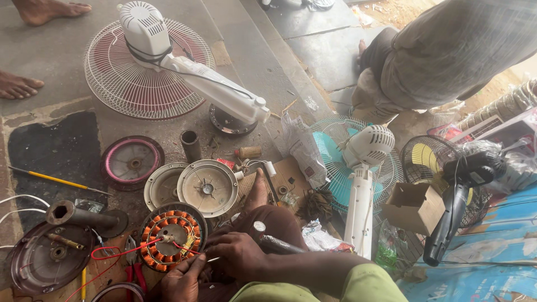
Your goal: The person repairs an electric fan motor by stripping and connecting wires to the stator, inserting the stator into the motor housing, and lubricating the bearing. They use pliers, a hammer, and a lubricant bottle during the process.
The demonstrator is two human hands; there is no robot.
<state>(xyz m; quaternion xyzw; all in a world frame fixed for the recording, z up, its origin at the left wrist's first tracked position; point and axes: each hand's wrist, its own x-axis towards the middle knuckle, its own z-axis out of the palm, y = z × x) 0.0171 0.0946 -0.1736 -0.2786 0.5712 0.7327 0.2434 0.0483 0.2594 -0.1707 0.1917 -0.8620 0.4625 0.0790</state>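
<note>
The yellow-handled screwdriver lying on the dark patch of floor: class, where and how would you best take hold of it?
Grip the yellow-handled screwdriver by its long yellow handle, coming down from above. It lies flat on the floor with bare space on both sides of the handle, while its thin metal tip points toward the pink-rimmed disc.

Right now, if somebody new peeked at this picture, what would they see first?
Probably the round motor ring wound with orange copper coils, low in the middle, with the left hand at its edge and the right hand beside it. Next, the big white fan lying face down at the top left, and a blue-bladed white fan lying on the right.
</note>
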